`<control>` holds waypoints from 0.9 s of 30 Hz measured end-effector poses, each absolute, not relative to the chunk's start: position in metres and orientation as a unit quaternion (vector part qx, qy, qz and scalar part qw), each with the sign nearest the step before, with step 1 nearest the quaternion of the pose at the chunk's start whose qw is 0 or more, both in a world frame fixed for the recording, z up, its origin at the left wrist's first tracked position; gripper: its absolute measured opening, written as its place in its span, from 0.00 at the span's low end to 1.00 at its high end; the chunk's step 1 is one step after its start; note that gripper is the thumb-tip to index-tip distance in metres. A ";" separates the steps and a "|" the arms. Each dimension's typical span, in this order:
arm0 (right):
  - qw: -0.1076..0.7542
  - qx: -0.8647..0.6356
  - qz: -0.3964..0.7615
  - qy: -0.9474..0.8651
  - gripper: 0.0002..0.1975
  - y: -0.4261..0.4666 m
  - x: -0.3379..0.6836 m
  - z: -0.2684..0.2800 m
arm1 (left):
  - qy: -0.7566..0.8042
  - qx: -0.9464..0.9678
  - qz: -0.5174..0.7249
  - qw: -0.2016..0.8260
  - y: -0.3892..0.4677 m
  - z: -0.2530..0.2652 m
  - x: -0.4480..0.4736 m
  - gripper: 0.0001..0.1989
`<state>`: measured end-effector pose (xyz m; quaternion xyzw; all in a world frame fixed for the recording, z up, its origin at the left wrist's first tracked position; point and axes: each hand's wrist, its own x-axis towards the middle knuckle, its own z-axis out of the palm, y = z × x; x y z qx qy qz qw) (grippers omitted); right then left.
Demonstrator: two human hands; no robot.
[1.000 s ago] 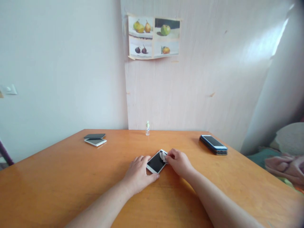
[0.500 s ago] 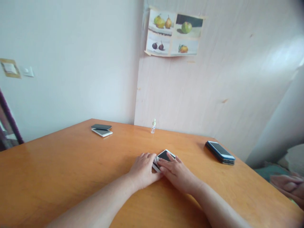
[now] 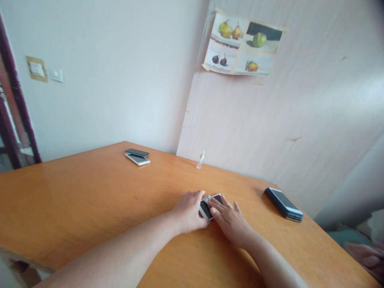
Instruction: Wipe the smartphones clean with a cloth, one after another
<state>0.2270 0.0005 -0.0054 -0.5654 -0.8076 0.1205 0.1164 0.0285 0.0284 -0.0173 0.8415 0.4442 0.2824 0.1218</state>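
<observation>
A white phone (image 3: 206, 209) with a dark screen lies on the table between my hands. My left hand (image 3: 188, 212) grips it by the left side, thumb along the near edge and fingers at the far edge. With its fingers laid over the screen, my right hand (image 3: 229, 220) presses a small whitish cloth (image 3: 207, 198) onto the glass. Most of the cloth is hidden beneath those fingers, and part of the phone is covered by the same hand.
Two phones, one dark (image 3: 137, 152) and one white (image 3: 138, 159), lie overlapping at the back left. A small clear spray bottle (image 3: 201, 160) stands near the wall. To the right, several phones form a stack (image 3: 283, 204) on the wooden table (image 3: 99, 192).
My view has tilted and turned slightly left. The right hand has shifted over the screen, uncovering more of its near left part. The left hand keeps its grip on the phone.
</observation>
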 end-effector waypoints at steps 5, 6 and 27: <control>0.115 -0.499 0.164 -0.843 0.27 -0.005 0.206 0.000 | 0.443 0.840 0.285 0.130 0.030 -0.018 0.028 0.40; 0.113 -0.526 0.148 -0.830 0.27 0.000 0.212 -0.001 | 0.446 0.838 0.284 0.131 0.029 -0.018 0.028 0.40; 0.355 -0.567 0.094 -0.738 0.16 0.021 0.242 -0.008 | 0.435 0.853 0.251 0.143 0.029 -0.010 0.024 0.38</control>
